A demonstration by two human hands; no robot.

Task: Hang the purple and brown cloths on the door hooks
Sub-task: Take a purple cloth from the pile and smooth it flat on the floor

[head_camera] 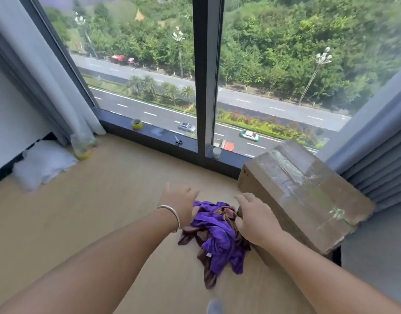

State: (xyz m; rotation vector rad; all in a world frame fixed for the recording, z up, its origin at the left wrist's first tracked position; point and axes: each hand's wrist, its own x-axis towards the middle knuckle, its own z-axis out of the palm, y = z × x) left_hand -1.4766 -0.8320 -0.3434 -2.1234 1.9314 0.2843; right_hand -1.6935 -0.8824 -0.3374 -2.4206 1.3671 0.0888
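Pale wooden flooring (104, 211) runs up to a tall window (138, 64) overlooking a road and trees, with grey curtains (47, 87) at both sides. On the dark sill (154, 134) a roll of tape (137, 124), scissors (178, 140) and a small cup (216, 152) are seen. A purple cloth (217, 236) and a brown cloth (205, 268) are bunched together on the floor, touching a taped cardboard box (303, 191). The left hand (180, 206), with a bracelet (172, 217) on its wrist, is held at the pile's left edge, fingers loosely spread. The right hand (255, 217) is at the pile's right edge against the box, fingers curled downward; whether cloth is gripped cannot be told.
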